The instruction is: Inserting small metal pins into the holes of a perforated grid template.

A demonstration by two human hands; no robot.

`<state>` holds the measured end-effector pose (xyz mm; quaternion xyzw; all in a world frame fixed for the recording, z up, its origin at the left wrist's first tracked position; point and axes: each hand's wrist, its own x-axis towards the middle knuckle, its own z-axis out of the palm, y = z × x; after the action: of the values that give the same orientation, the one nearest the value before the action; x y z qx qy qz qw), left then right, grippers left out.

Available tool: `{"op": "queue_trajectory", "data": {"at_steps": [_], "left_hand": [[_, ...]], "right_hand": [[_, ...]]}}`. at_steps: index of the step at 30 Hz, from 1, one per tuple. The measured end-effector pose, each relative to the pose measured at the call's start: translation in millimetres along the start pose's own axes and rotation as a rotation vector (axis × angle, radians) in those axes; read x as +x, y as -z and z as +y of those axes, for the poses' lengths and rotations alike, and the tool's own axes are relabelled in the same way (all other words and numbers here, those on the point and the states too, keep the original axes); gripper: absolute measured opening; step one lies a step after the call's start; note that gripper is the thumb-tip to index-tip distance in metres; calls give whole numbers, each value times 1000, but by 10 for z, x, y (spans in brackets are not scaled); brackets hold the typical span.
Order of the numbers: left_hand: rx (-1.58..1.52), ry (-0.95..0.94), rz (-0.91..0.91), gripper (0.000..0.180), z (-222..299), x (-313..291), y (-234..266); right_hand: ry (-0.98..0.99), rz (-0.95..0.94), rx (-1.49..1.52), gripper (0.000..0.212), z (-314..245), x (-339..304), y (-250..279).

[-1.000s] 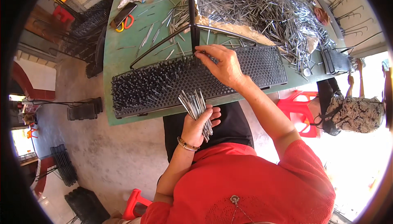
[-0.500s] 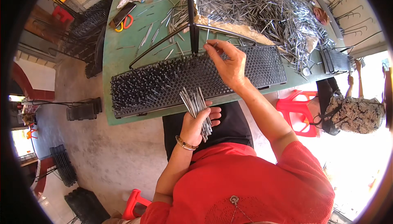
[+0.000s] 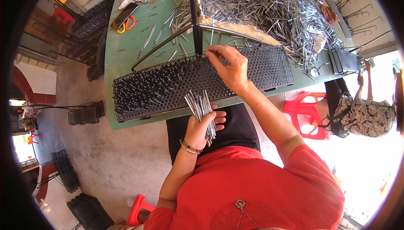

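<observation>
My left hand (image 3: 202, 127) is closed round a bundle of thin grey metal rods (image 3: 198, 106), which fan out above the thumb, just off the near edge of a long black tray with rows of holes (image 3: 263, 70). Over the tray's far middle edge, my right hand (image 3: 233, 70) pinches with thumb and forefinger. A small dark end of a rod shows between those fingertips; the rest of it is hidden. Upright rods (image 3: 143, 87) crowd the left part of the tray, while bare holes show on its right part.
A black metal frame (image 3: 195, 15) rises behind the tray. Beyond it, a large heap of loose rods (image 3: 269, 7) covers the green table (image 3: 126, 53). Orange-handled scissors (image 3: 126, 24) and a phone (image 3: 126, 14) lie at far left. Red stools (image 3: 305, 114) and another person (image 3: 364, 114) are at right.
My right hand has shifted slightly left and its fingertips are lower, nearer the tray's far edge. The left hand with its rods has barely moved.
</observation>
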<state>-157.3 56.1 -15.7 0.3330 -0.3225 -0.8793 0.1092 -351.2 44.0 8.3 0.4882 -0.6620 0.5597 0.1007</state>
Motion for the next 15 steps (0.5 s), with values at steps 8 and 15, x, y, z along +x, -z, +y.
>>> {"op": "queue_trajectory", "data": {"at_steps": [8, 15], "left_hand": [[9, 22, -3, 23, 10, -14, 10], [27, 12, -12, 22, -17, -13, 44]], "right_hand": [[19, -166, -4, 15, -44, 78, 18], [96, -169, -29, 15, -12, 64, 41]]}}
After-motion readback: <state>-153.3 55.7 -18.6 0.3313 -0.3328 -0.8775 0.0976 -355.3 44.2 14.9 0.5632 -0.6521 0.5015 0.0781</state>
